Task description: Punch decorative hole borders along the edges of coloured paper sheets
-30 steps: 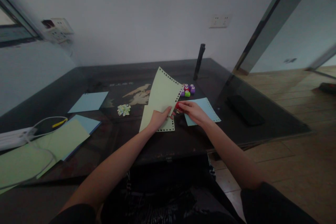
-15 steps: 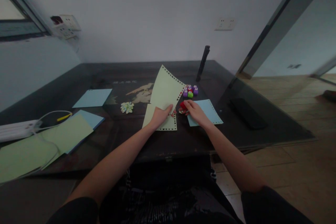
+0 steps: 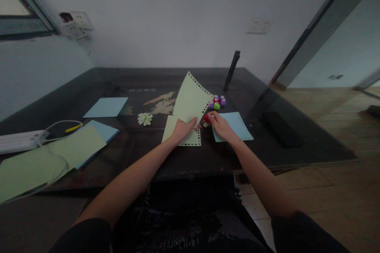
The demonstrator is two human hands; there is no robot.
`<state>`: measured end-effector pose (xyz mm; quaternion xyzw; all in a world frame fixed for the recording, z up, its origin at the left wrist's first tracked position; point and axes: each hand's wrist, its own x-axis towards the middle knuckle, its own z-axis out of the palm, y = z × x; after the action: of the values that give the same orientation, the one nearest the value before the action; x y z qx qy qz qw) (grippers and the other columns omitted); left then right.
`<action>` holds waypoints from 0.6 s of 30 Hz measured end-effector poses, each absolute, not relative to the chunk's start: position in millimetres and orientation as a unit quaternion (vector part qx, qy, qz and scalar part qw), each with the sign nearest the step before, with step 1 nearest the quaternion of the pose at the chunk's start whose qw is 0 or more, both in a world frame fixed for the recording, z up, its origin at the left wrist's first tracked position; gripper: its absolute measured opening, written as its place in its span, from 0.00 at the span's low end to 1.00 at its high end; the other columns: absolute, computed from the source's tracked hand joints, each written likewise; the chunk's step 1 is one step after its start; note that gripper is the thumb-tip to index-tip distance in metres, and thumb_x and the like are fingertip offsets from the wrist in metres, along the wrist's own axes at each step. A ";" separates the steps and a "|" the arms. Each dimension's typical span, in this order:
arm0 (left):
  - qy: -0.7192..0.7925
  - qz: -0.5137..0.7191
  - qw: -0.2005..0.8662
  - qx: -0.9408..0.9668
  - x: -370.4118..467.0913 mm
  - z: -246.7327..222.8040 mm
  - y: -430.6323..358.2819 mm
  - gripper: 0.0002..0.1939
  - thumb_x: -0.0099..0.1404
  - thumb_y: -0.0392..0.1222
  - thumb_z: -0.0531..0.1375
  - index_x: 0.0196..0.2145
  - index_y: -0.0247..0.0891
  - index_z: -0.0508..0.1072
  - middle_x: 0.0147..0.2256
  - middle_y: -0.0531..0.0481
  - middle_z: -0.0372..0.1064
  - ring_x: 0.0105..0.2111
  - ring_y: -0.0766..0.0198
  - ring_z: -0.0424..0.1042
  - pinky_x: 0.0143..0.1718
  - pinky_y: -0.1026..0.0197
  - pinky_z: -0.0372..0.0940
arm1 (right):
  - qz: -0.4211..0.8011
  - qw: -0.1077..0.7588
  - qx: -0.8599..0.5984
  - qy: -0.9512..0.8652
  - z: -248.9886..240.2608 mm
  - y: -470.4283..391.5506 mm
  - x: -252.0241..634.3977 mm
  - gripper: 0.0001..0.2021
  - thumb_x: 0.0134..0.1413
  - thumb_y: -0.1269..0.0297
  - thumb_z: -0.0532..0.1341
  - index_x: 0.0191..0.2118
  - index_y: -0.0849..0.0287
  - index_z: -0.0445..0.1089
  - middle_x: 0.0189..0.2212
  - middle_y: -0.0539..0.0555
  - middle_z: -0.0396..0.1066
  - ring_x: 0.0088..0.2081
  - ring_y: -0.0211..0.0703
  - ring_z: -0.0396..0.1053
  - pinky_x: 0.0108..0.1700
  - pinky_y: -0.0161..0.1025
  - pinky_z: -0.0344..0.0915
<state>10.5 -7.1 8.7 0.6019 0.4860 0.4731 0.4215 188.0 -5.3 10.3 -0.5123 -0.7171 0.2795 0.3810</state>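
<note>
My left hand (image 3: pixel 184 129) is closed on a pale green sheet of paper (image 3: pixel 190 99) and holds it raised and slightly curved. Small holes run along the sheet's right and upper edges. Under it lies another pale green sheet (image 3: pixel 168 128) with punched edges, flat on the table. In my right hand (image 3: pixel 219 123) is a small red craft punch (image 3: pixel 207 118), close to the raised sheet's lower right edge. My fingers partly cover the punch, and whether it touches the paper I cannot tell. Small paper bits (image 3: pixel 205 125) lie beneath it.
Several purple, red and green punches (image 3: pixel 217 102) stand behind my right hand. A light blue punched sheet (image 3: pixel 236 126) lies to the right, near a black flat object (image 3: pixel 280 129). Leftward are a pile of paper cutouts (image 3: pixel 145 118), a blue sheet (image 3: pixel 107 107), stacked papers (image 3: pixel 74 146) and a power strip (image 3: pixel 22 141).
The view has shifted slightly. My right hand with the red punch is a little nearer the green sheet; my left hand keeps its hold on the paper.
</note>
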 end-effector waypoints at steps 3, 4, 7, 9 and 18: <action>0.498 0.476 0.419 0.592 10.6 8.7 -7.0 0.08 0.59 0.40 0.58 0.27 0.34 0.75 0.23 0.48 0.75 0.23 0.63 0.73 0.33 0.63 0.70 | 0.287 0.386 -0.510 -0.713 8.5 -4.6 187.9 0.17 0.61 0.50 0.48 0.41 0.57 0.64 0.34 0.54 0.73 0.39 0.46 0.71 0.43 0.43 0.63; 0.499 0.479 0.414 0.591 10.6 8.9 -7.1 0.08 0.58 0.40 0.58 0.27 0.34 0.75 0.22 0.48 0.74 0.24 0.62 0.73 0.33 0.62 0.70 | 0.294 0.396 -0.509 -0.706 7.9 -4.0 187.8 0.16 0.61 0.50 0.49 0.41 0.57 0.65 0.34 0.54 0.73 0.38 0.46 0.71 0.43 0.43 0.64; 0.496 0.479 0.412 0.596 10.1 9.4 -7.5 0.09 0.58 0.40 0.58 0.26 0.34 0.75 0.22 0.47 0.74 0.24 0.61 0.73 0.32 0.61 0.70 | 0.316 0.435 -0.506 -0.675 8.1 -2.2 187.8 0.16 0.58 0.50 0.52 0.41 0.57 0.65 0.35 0.55 0.73 0.37 0.45 0.70 0.42 0.43 0.64; 0.494 0.475 0.412 0.600 9.7 9.8 -7.5 0.10 0.59 0.40 0.57 0.25 0.34 0.75 0.22 0.47 0.74 0.22 0.61 0.72 0.32 0.60 0.69 | 0.330 0.459 -0.502 -0.654 10.2 -1.6 188.0 0.16 0.55 0.50 0.55 0.40 0.58 0.67 0.35 0.55 0.72 0.36 0.45 0.70 0.40 0.42 0.65; 0.496 0.505 0.381 0.595 6.2 7.5 -2.2 0.10 0.56 0.38 0.60 0.36 0.33 0.76 0.38 0.43 0.77 0.42 0.57 0.74 0.48 0.56 0.65 | 0.384 0.480 -0.459 -0.642 17.2 -5.2 190.1 0.15 0.49 0.57 0.62 0.43 0.56 0.71 0.34 0.52 0.71 0.29 0.39 0.66 0.31 0.37 0.64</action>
<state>6.2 -2.2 7.5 0.5948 0.4961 0.5046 0.3814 190.1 -5.2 17.2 -0.4592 -0.6416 0.3841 0.4795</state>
